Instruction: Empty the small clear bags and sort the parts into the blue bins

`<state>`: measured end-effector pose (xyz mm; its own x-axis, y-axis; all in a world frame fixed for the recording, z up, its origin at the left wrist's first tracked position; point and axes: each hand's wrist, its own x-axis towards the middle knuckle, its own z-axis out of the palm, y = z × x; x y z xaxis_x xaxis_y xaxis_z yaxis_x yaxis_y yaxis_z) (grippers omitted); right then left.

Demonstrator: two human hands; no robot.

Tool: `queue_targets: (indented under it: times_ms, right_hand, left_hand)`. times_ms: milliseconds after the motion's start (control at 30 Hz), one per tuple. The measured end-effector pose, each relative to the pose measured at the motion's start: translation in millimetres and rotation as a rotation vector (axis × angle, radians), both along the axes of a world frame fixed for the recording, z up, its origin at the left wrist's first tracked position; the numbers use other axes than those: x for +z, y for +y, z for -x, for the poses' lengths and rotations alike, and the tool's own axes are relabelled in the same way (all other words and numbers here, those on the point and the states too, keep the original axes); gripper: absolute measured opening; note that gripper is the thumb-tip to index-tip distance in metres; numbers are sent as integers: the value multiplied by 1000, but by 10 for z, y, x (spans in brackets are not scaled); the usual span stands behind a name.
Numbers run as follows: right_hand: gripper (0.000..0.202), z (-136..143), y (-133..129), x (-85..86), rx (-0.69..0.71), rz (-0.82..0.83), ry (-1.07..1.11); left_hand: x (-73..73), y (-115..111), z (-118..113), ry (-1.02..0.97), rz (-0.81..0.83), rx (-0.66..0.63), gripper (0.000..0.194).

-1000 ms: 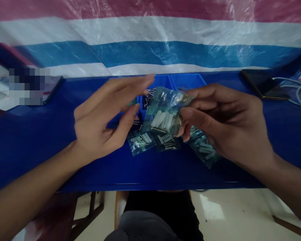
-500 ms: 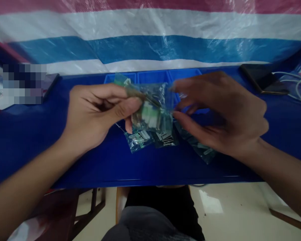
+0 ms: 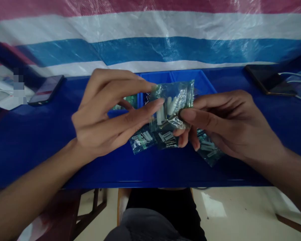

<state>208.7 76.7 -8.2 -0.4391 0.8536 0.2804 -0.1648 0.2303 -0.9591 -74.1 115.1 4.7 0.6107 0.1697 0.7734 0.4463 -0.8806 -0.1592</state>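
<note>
A small clear plastic bag (image 3: pixel 174 97) with white plug-like pieces and thin metal pieces inside is held up above the table. My right hand (image 3: pixel 223 124) grips its right side between thumb and curled fingers. At its upper left edge, the thumb and forefinger of my left hand (image 3: pixel 110 112) close on the plastic. Below lie more bags: one with pale pieces (image 3: pixel 142 141), one with white and metal pieces (image 3: pixel 167 139), and another (image 3: pixel 208 149) partly under my right hand. Behind my hands stand blue bins (image 3: pixel 188 79); my left hand hides part of them.
A phone (image 3: pixel 47 89) lies at the left, and a dark phone-like device (image 3: pixel 268 79) with white cables (image 3: pixel 294 80) at the right. A striped plastic sheet (image 3: pixel 150 48) hangs behind the blue table (image 3: pixel 150 174), whose front edge is near my lap.
The held bag has shifted right and is now gripped by my right hand. My left hand has moved from grasping its body to pinching its left edge.
</note>
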Motion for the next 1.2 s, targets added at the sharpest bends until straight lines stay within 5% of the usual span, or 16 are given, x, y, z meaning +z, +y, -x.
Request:
queue_targets:
  times_ms: [100,267,333,400,500,567,667,733,833,1033,1200]
  right_hand:
    - [26,-13,-8,-4,4,-112,-80]
    - [15,0,-13,-133,-132,-903,-486]
    - [18,16,10,-204,-98,-1056,-651]
    - [28,31,34,-256,-61,-1087,-791]
    - [32,44,55,-277,-9,-1090,-868]
    - [32,48,54,-262,11,-1097,-870]
    - [36,52,39,-237,32,-1119,-883]
    - [39,53,29,-232,37,-1145,-892]
    - [38,53,17,-229,-8,-1196,-888]
    - [35,40,9,-149,-222,-1231,-789]
    - [38,2,-16,-82,-388,-1175,-716]
  left_hand:
    - [-15,-2,15,-86,-53,31,19]
    - [-20,29,20,-293,195,204,12]
    - [-6,105,36,-432,387,277,12]
    - [8,207,78,-544,597,327,12]
    - [20,344,176,-562,810,419,37]
    - [26,390,237,-439,774,522,45]
    - [24,384,289,-197,484,641,38]
    - [9,353,305,-107,329,580,31]
    - [-34,301,328,55,304,456,34]
    - [-41,245,334,222,238,583,44]
    - [13,213,223,365,397,332,58]
